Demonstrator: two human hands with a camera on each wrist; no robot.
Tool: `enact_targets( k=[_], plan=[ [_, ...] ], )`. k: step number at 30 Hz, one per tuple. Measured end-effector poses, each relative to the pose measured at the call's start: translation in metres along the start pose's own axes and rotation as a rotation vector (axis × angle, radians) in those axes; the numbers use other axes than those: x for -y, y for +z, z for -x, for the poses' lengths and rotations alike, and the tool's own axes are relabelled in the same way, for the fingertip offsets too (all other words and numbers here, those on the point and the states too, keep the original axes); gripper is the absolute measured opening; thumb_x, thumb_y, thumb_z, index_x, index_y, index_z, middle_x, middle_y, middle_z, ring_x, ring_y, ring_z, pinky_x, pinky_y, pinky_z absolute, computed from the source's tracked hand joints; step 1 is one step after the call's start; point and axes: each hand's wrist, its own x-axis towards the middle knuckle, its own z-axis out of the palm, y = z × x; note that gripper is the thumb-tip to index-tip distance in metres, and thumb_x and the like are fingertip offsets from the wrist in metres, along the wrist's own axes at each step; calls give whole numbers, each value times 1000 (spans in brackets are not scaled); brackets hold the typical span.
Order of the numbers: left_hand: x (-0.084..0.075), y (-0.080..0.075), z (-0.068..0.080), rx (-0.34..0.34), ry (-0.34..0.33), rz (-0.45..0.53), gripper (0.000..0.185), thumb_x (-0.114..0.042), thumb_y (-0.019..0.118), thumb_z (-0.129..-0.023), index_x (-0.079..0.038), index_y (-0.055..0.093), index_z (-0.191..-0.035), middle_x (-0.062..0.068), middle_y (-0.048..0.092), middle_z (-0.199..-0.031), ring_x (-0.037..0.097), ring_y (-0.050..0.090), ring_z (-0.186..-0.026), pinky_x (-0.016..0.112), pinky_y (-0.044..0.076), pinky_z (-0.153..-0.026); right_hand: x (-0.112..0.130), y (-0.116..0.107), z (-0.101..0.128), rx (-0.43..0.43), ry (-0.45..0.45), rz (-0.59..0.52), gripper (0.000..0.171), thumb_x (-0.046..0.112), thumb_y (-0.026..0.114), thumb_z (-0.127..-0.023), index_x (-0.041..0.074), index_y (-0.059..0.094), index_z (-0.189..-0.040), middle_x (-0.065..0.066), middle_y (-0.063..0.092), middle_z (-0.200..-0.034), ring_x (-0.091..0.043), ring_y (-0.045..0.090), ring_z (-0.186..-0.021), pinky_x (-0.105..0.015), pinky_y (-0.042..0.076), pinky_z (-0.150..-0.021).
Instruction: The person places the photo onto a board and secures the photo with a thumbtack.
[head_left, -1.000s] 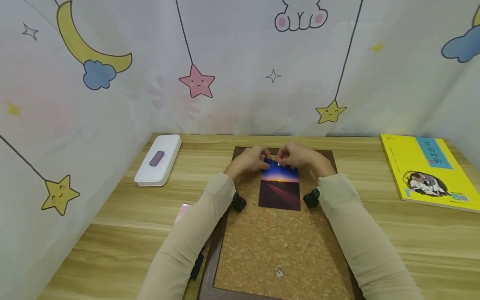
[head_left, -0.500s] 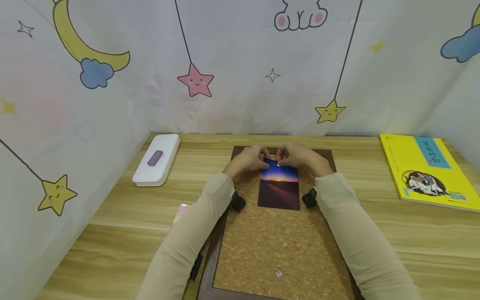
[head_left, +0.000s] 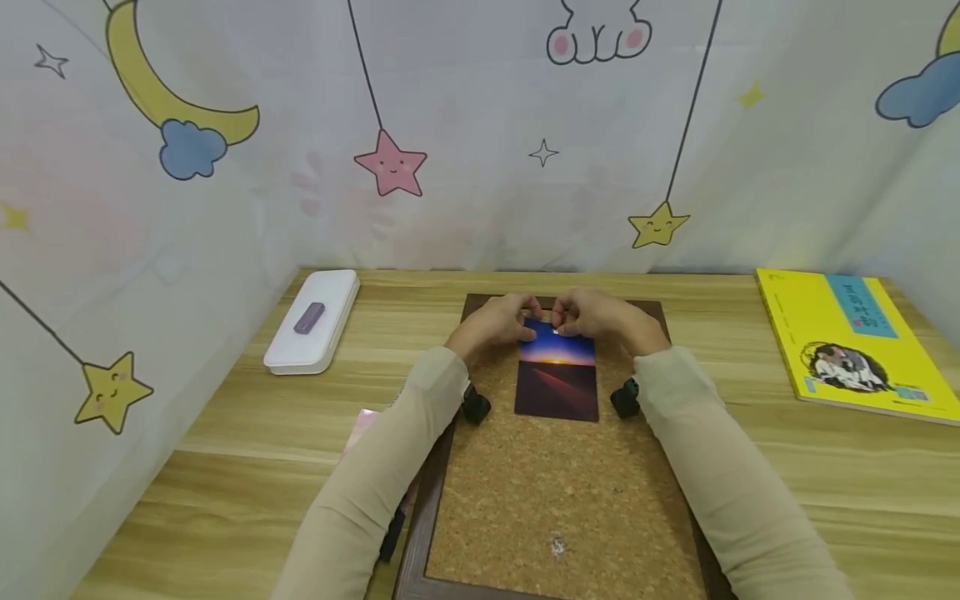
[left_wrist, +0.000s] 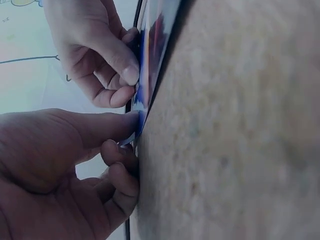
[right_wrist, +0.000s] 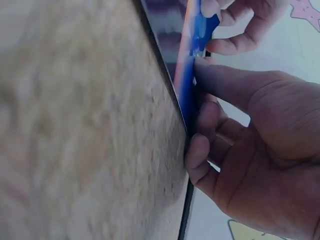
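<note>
A photo card (head_left: 557, 375) with a sunset picture lies upright on the far half of a brown-framed cork board (head_left: 558, 492). Both hands meet at the card's top edge. My left hand (head_left: 497, 321) has its thumb (left_wrist: 117, 125) on the card's (left_wrist: 150, 55) top left corner, with the other fingers curled behind the edge. My right hand (head_left: 596, 314) pinches the top edge just right of the middle, its thumb (right_wrist: 220, 82) laid on the card's (right_wrist: 186, 80) blue face. A tiny bright glint (head_left: 555, 331) shows between the two thumbs. The cork (left_wrist: 240, 125) fills the wrist views.
A white case (head_left: 311, 321) with a purple piece on top lies at the back left. At the right edge of the wooden table (head_left: 225, 467) lies a yellow book (head_left: 851, 342). A pink thing (head_left: 363, 425) peeks from under my left forearm. A small silvery thing (head_left: 558, 547) sits on the near cork. Printed curtains hang behind and on the left.
</note>
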Motion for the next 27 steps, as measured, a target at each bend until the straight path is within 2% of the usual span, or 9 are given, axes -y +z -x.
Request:
enact_targets(
  k=[6,12,19,27],
  plan=[
    [-1,-6,2,52,7,-64,32,-15,65,-99,-14,53,-129,7,51,-97,19,47,-80,31,38,-70,-1,-5,5,63,-48,-7,14,-5,59,-96,-3,58,-110,-9,55,-82,-17,46,-68,-30,40,-63],
    [-2,-7,4,81,-14,-66,37,-14,66,-98,-17,52,-132,8,54,-100,19,49,-79,30,40,-68,-6,-9,10,110,-92,27,14,-6,59,-96,-5,56,-110,-10,53,-86,-20,47,-76,-31,41,-68],
    [0,-10,7,111,11,-121,43,-14,67,-97,-17,49,-137,9,55,-108,19,50,-83,31,42,-73,-9,-10,16,129,-90,81,13,-5,60,-96,-2,58,-108,-10,53,-94,-23,47,-85,-33,41,-75],
    [4,-14,15,132,29,-166,54,-12,68,-95,-19,46,-144,8,53,-104,17,48,-80,32,40,-73,-8,-13,28,191,-29,113,13,-2,60,-97,2,55,-108,-5,44,-85,-20,41,-77,-33,35,-70]
  ],
)
